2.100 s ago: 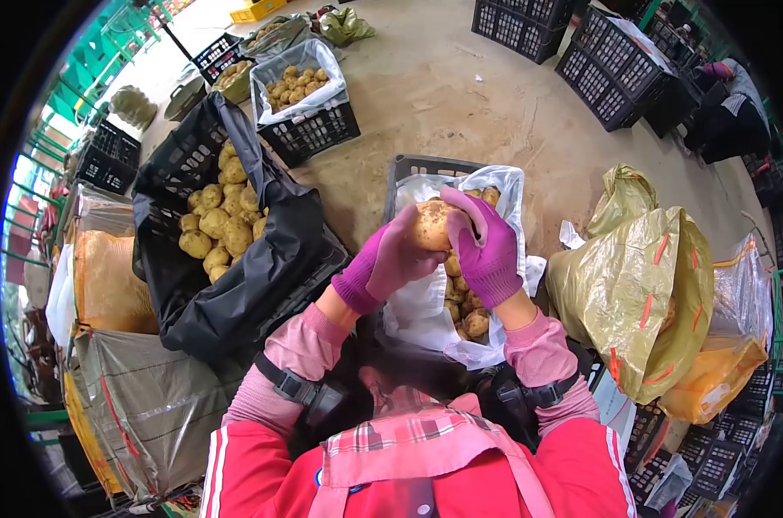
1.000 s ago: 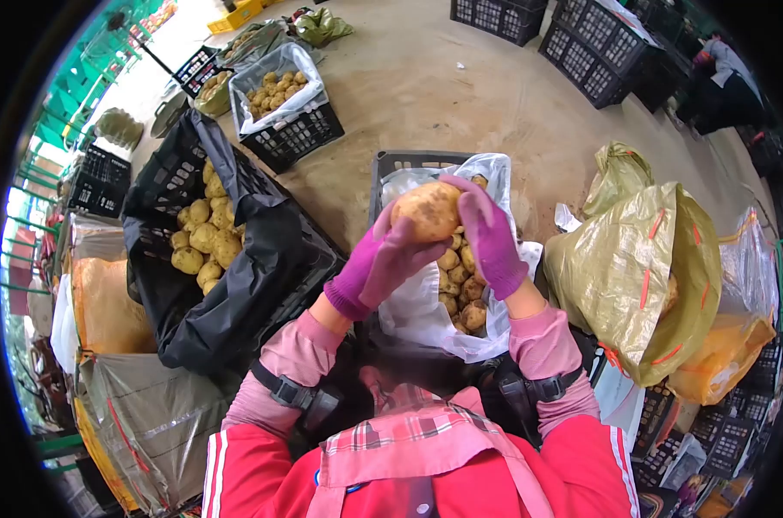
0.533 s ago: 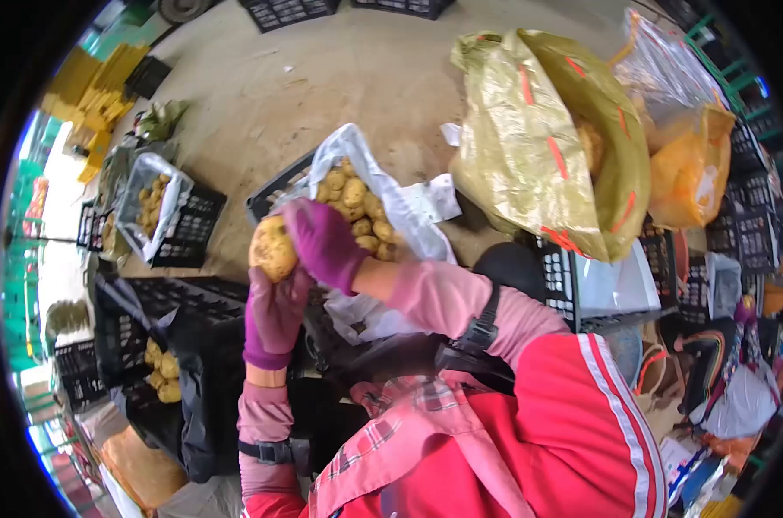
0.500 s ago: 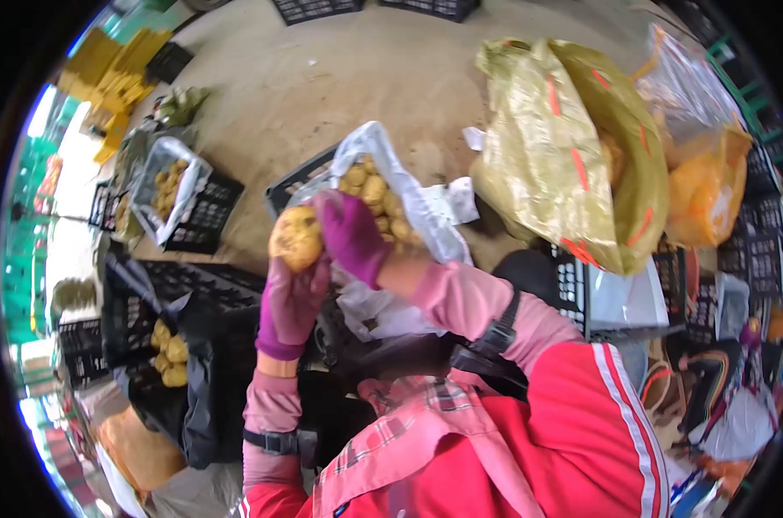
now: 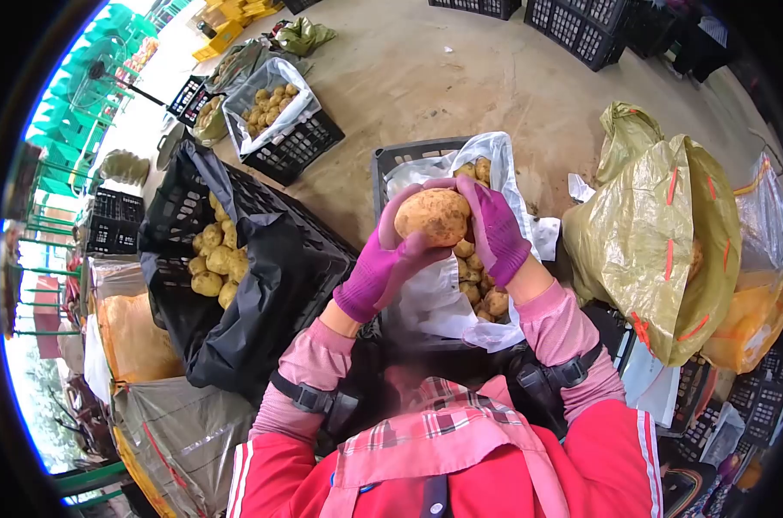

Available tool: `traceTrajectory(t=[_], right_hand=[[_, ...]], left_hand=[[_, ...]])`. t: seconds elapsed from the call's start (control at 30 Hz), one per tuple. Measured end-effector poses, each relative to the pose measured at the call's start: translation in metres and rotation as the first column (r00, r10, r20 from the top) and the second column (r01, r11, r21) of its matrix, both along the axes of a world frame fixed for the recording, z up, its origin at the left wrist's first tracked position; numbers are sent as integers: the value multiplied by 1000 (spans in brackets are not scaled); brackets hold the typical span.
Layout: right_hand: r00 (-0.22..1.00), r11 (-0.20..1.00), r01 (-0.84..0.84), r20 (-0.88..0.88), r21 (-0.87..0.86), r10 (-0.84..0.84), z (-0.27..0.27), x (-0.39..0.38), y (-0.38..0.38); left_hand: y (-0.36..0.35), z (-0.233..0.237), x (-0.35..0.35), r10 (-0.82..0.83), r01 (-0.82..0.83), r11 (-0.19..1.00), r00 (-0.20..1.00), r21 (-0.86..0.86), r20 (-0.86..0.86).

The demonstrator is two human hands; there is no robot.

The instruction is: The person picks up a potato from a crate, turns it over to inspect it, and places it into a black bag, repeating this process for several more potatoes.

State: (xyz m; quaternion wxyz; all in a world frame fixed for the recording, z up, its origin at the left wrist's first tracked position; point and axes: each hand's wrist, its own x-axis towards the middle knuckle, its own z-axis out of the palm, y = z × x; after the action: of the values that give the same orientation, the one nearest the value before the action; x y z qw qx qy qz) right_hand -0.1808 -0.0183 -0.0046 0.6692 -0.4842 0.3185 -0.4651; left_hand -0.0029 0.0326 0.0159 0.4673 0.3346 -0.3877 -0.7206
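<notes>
Between my two purple-gloved hands is one large potato (image 5: 432,217), tan with brown dirt patches. My left hand (image 5: 390,255) wraps its left and lower side, thumb underneath. On the potato's right edge, my right hand (image 5: 495,226) presses with closed fingers. Just below the hands stands a black crate (image 5: 391,160) with a white plastic liner (image 5: 505,164), and several potatoes (image 5: 473,276) lie inside it. My hands hide part of these potatoes.
Left of me, a black crate (image 5: 279,207) lined with dark plastic holds potatoes (image 5: 219,255). Farther off is another lined crate (image 5: 301,142) of potatoes. A yellowish woven sack (image 5: 633,224) stands open at the right. Black crates (image 5: 573,34) line the back.
The view has swung left. My right hand has moved from the potato's top to its right side, and the potato now lies level between both hands above the crate.
</notes>
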Motion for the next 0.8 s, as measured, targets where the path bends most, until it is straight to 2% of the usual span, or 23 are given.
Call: traceTrajectory(t=[0.07,0.1,0.13,0.17,0.23,0.27,0.33,0.43,0.47,0.5,0.57,0.6,0.67,0.7,0.73,0.8], right_hand=[[996,983,7,87,181,-23,7,2,5],[991,962,-1,132,275,-36,8,6,7],[987,966,-57,163,253,15,3,8,6],[998,982,-54,45,180,46,-3,8,5],[979,997,-67,-193,25,71,-6,8,5],[991,980,-103,-69,171,116,-4,6,8],[992,970,-129,37,206,124,-6,11,13],[979,963,-152,165,221,116,-11,15,22],[981,961,-142,164,238,105,-6,18,24],[981,957,-139,165,255,99,-3,19,25],[993,996,-2,-114,-84,-8,-16,20,16],[969,965,33,-230,-262,-96,-18,21,14],[981,931,27,-169,-365,-95,-16,22,14],[986,908,24,-140,-418,-90,-14,23,12],[981,898,35,-156,-438,-114,-13,22,12],[960,905,74,-215,-418,-178,-14,25,13]], left_hand=[[-4,-5,6,49,-49,999,998,-10,41],[-8,-12,12,111,-75,985,965,-157,238],[-15,-22,19,195,-71,953,887,-296,418],[-17,-28,25,295,-36,905,770,-424,565],[-11,-20,23,266,-66,925,815,-374,515],[-11,-18,24,241,-74,939,840,-337,487],[-8,-20,29,213,-85,957,855,-279,473],[-14,-27,44,229,-54,939,834,-339,502],[-12,-35,48,201,-143,978,851,-154,485],[-13,-33,47,193,-149,981,840,-127,506],[-14,-22,45,183,-168,983,814,-78,551],[-15,-17,46,58,-122,986,890,113,451],[-16,-11,49,-131,42,889,978,455,165],[-16,-13,50,-135,56,968,939,246,316],[-16,-15,50,-102,99,995,883,29,459],[-12,-11,44,-27,85,990,895,-111,444]])
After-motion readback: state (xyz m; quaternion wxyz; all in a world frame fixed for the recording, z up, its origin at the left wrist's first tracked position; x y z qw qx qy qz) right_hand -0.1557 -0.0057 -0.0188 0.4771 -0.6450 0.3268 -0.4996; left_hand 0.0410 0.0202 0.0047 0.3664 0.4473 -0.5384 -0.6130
